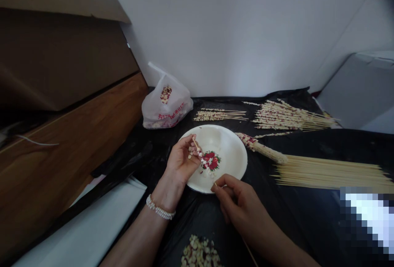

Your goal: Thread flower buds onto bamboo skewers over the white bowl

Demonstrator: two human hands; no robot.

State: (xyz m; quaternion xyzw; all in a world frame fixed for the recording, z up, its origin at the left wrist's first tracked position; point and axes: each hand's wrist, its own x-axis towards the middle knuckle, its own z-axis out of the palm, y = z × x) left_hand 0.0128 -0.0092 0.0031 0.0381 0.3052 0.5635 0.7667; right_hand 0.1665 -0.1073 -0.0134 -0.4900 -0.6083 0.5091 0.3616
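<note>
Over the left side of a white bowl (237, 152) with a red flower print, my left hand (183, 158) has its fingers curled around some small pale pieces and the tip of a thin stick. A row of small white and red pieces (203, 160) slants down from those fingers across the bowl. My right hand (235, 201) pinches a thin stick (250, 252) at the bowl's near rim; the stick's lower end shows below the palm. A pile of pale kernel-like pieces (200, 254) lies at the bottom edge.
A white plastic bag (168, 107) stands behind the bowl. Threaded sticks (212, 114) and a larger heap of them (280, 115) lie at the back. Bare sticks (329, 171) and a cob-like object (264, 149) are at right. Black sheeting (295, 205) covers the surface.
</note>
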